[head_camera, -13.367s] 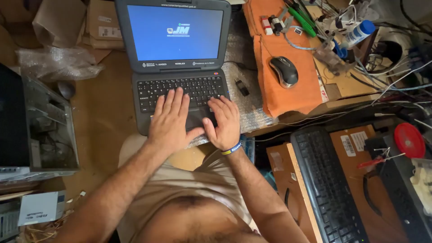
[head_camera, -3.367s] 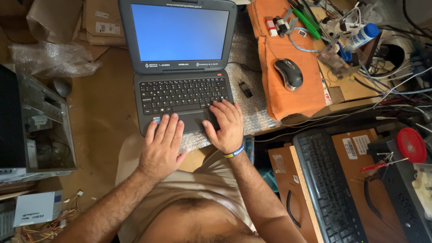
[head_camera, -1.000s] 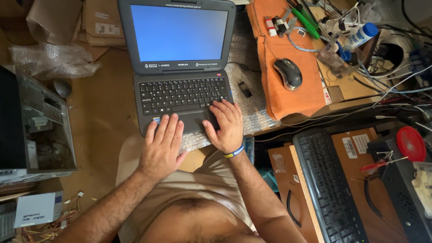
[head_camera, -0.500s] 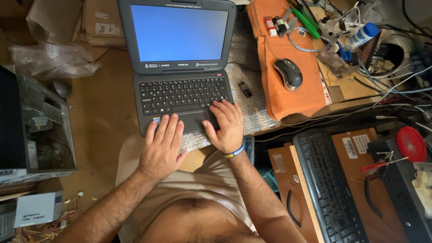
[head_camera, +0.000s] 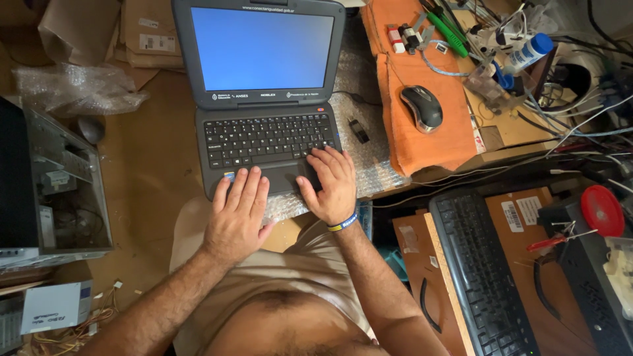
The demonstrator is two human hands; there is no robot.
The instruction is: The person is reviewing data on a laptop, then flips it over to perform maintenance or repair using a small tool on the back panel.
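A dark grey laptop [head_camera: 264, 99] stands open on the wooden desk, its screen plain blue. My left hand [head_camera: 237, 214] lies flat with fingers spread on the laptop's front edge, left of the touchpad. My right hand [head_camera: 331, 184] rests palm down on the touchpad's right side, fingertips reaching the lower right keys; a blue and yellow band circles its wrist. Neither hand holds anything. A sheet of bubble wrap [head_camera: 369, 132] lies under the laptop's right side.
An open computer case [head_camera: 53, 184] stands at the left. A mouse [head_camera: 422, 107] sits on an orange cloth [head_camera: 422, 138] to the right, with tools and a bottle [head_camera: 524, 54] behind. A black keyboard [head_camera: 481, 270] and red lid [head_camera: 601, 209] lie lower right.
The logo on the screen has gone, leaving plain blue. My left hand slid back from the keys to the laptop's front edge; over the last second nothing moved.
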